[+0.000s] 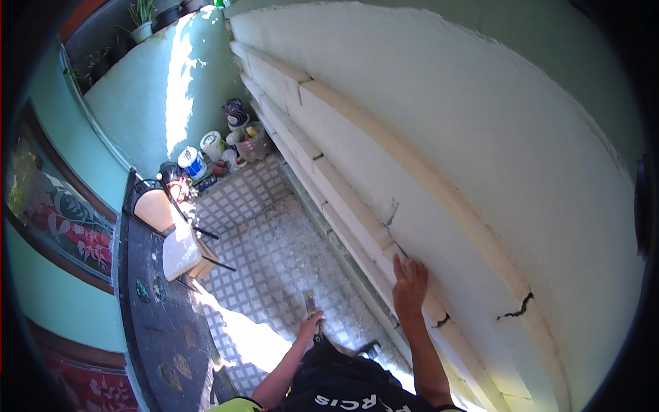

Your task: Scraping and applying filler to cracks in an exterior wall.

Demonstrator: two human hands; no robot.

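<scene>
Item: flat grey-brown blade-like tool, six o'clock; your left hand closed around its near end.
Item: your right hand, half past four, fingers spread, nothing visible in it, apparently touching the long cream-coloured block ledge.
Risks, judged: pressing hard could crumble the ledge's edge; a slack left grip could drop the tool.

Sun streaks floor and green wall, elsewhere mostly shade; black fisheye rim, edges bowed, perhaps soft

Head-worn fisheye, facing steeply down
</scene>
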